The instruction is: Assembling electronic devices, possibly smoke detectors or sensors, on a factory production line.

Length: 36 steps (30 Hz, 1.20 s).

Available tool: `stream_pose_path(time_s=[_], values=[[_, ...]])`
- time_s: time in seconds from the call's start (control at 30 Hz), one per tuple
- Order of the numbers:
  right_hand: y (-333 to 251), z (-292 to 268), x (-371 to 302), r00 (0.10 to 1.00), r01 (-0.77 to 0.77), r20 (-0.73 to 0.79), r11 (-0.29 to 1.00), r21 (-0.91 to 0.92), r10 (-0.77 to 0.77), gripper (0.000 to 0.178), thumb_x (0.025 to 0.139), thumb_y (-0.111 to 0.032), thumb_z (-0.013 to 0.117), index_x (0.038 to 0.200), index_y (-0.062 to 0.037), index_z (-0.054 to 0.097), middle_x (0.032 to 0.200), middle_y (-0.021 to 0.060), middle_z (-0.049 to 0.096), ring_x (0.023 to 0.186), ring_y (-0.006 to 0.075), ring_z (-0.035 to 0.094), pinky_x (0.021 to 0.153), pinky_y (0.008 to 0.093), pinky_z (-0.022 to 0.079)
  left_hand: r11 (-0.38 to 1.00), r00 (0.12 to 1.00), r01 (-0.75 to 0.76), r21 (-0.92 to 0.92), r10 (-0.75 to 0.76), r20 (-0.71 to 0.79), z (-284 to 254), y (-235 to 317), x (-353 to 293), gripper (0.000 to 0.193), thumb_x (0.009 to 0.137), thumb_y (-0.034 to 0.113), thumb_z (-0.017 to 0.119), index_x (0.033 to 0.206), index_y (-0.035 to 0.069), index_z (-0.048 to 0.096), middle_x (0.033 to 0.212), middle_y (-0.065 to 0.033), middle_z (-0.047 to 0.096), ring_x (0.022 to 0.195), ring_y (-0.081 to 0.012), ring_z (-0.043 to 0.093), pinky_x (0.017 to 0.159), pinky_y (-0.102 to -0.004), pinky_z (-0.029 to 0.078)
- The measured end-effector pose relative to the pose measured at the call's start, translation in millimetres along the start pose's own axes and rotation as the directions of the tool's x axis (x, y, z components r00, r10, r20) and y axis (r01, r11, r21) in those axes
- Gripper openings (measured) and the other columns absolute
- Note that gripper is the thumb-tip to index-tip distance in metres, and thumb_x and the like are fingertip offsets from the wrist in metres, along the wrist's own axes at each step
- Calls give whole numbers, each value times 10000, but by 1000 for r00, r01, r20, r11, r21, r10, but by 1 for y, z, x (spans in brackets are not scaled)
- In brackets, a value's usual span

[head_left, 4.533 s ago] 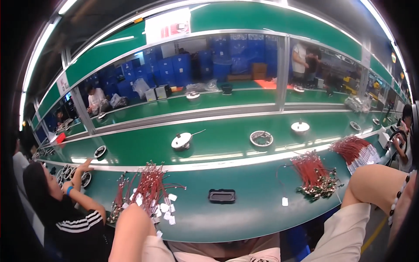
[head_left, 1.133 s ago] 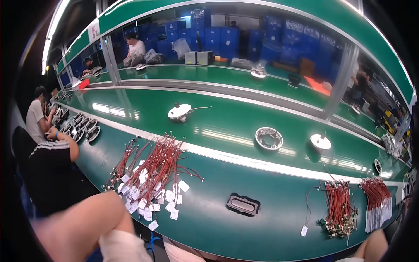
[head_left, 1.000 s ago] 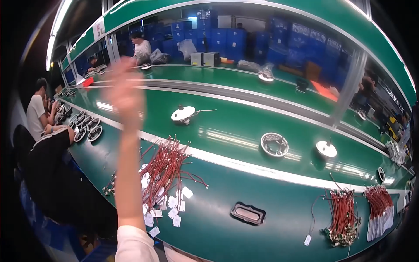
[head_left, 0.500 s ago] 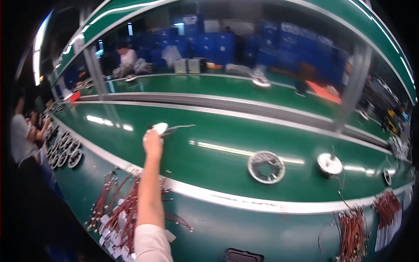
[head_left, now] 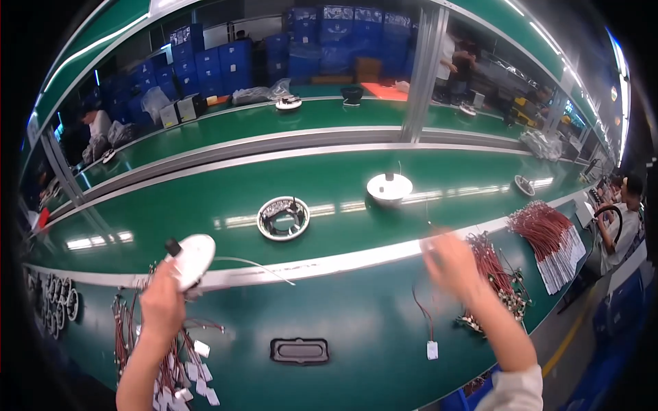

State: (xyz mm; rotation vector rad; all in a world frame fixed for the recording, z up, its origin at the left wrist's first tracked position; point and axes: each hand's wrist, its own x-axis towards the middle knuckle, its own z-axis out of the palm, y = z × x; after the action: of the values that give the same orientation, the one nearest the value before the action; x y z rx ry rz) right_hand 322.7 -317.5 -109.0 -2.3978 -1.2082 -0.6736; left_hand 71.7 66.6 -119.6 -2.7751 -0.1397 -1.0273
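Rings (head_left: 67,301): clustered on the table (head_left: 370,329), well left of the dark tray (head_left: 299,351).
Tagged wires (head_left: 125,335): red, left of the dark tray, with white tags (head_left: 201,348) whose print is too small to read.
Left grip (head_left: 163,301): grasping the white disc, raised left of and beyond the dark tray.
White disc (head_left: 197,260): in the left grip at the fingertips, tilted, black knob (head_left: 173,247) upward, a thin pale wire trailing right.
Pale ring (head_left: 261,220): just beyond the dark tray, on the green strip (head_left: 329,175).
Second disc (head_left: 397,188): on that strip, beyond and right of the dark tray.
Loose tag (head_left: 432,351): white, right of the dark tray, on a dark red wire; print illegible.
Right grip (head_left: 449,264): blurred, right of and beyond the dark tray; cannot tell whether it holds anything.
Labelled bundle (head_left: 548,240): red wires with white labels, far right of the dark tray, lettering unreadable.
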Motion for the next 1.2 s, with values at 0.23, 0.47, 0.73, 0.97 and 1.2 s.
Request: stream_pose_path(time_s=[0.23,0.47,0.73,0.97,1.2], values=[[120,132,58,963,-260,-21,901,-347,269,151,734,-31,490,880,-29,530,1002,144,470,915,304,499,720,387,473,998,996,63,20,-64,61,7,45,-46,124,637,6,498,756,-22,477,1039,-182,530,914,-332,556,635,-351,496],[118,158,70,957,-259,28,894,-366,289,300,708,-3,524,997,-77,494,965,87,463,870,264,503,680,367,477,995,995,59,84,-66,77,22,43,-74,129,622,-9,521,740,-28,473,1053,-169,517,929,-341,551,622,-350,499],[112,179,87,971,-216,34,923,-318,238,212,656,-45,612,849,-52,524,941,91,492,853,277,510,668,363,486,993,996,70,97,-74,43,36,50,-82,106,635,15,557,701,29,475,1046,-137,539,970,-286,541,638,-316,498],[117,171,91,970,-242,-74,954,-177,232,333,573,-154,718,804,-36,509,883,128,514,758,323,553,632,400,457,977,978,205,-56,-207,-28,19,41,-57,130,637,3,557,762,4,525,1009,-145,547,728,-271,599,572,-314,498],[61,66,84,945,81,-313,995,-56,-95,295,587,-66,696,811,-37,505,823,103,518,724,286,536,605,349,435,970,980,197,-141,-197,13,40,55,-57,135,632,-3,555,742,19,480,1009,-127,539,721,-261,595,569,-324,493]])
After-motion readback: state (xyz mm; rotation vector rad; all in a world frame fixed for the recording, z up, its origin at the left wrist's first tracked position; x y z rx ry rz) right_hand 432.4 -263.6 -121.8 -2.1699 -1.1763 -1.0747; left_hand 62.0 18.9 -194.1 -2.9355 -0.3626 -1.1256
